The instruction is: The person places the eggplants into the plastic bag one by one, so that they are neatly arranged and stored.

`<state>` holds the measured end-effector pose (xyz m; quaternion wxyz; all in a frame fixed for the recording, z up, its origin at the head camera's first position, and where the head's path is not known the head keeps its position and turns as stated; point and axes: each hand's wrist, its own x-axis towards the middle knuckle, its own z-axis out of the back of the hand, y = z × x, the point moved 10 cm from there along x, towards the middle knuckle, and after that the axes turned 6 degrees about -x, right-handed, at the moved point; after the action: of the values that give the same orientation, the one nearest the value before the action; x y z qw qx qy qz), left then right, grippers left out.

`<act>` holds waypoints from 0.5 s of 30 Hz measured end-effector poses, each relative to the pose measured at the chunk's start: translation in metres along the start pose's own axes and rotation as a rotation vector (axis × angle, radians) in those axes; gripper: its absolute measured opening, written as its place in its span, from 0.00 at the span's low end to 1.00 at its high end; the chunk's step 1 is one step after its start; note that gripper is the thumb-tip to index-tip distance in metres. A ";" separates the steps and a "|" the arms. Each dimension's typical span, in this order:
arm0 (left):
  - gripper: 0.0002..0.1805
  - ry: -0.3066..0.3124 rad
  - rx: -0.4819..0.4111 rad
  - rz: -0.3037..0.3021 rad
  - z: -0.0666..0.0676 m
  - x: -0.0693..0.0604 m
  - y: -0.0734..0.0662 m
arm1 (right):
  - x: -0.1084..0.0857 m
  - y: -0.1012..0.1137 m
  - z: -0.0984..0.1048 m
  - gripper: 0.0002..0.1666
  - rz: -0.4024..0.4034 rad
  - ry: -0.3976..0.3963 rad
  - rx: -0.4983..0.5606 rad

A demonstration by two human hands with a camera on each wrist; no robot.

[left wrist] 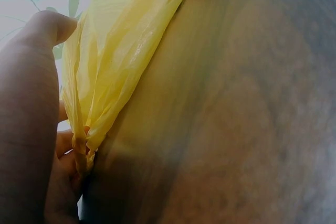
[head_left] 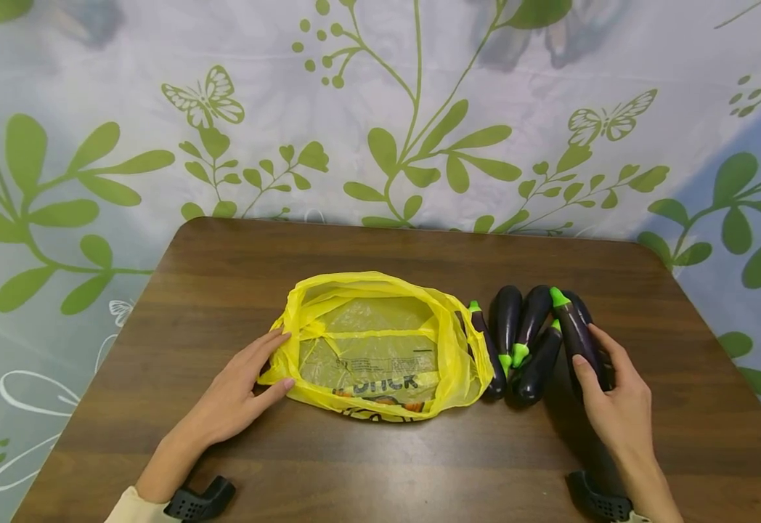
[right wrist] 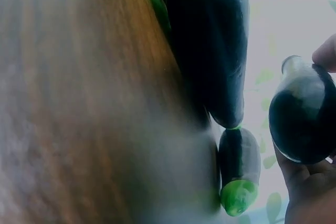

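Note:
A yellow translucent plastic bag (head_left: 465, 363) lies with its mouth spread wide, printing visible inside. My left hand (head_left: 230, 396) holds its left edge between thumb and fingers; in the left wrist view the bag (left wrist: 121, 45) bunches at the fingers of the hand (left wrist: 65, 171). At the right, my right hand (head_left: 619, 403) grips a dark purple eggplant (head_left: 575, 327) with a green cap, thumb on one side and fingers on the other. The right wrist view shows this eggplant (right wrist: 302, 114) end-on in the hand (right wrist: 310, 187), raised off the table.
Several more eggplants (head_left: 505, 319) lie between the bag and my right hand, the leftmost partly behind the bag's edge. The brown wooden table (head_left: 380, 479) meets a patterned cloth (head_left: 276, 87) at its back. Black wrist mounts (head_left: 200, 501) show near both wrists.

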<state>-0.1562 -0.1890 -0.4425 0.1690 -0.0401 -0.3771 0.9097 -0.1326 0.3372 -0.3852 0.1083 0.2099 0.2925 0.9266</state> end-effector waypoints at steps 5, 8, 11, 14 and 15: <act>0.40 -0.002 0.002 -0.004 0.002 0.001 -0.001 | 0.001 0.002 0.002 0.32 -0.033 -0.001 0.017; 0.41 -0.009 -0.013 -0.003 0.003 0.001 -0.001 | 0.003 0.004 0.003 0.31 -0.030 -0.001 0.030; 0.41 -0.015 -0.028 -0.005 0.003 0.000 -0.001 | 0.005 0.007 0.003 0.31 -0.024 0.000 0.039; 0.42 -0.017 -0.036 -0.005 0.002 0.000 0.000 | 0.006 0.010 0.003 0.31 -0.022 0.003 0.042; 0.42 -0.018 -0.037 -0.005 0.002 -0.001 0.001 | 0.006 0.011 0.003 0.31 -0.022 0.004 0.045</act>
<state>-0.1563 -0.1911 -0.4414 0.1672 -0.0342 -0.3956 0.9024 -0.1378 0.3320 -0.3746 0.1133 0.2070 0.3157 0.9191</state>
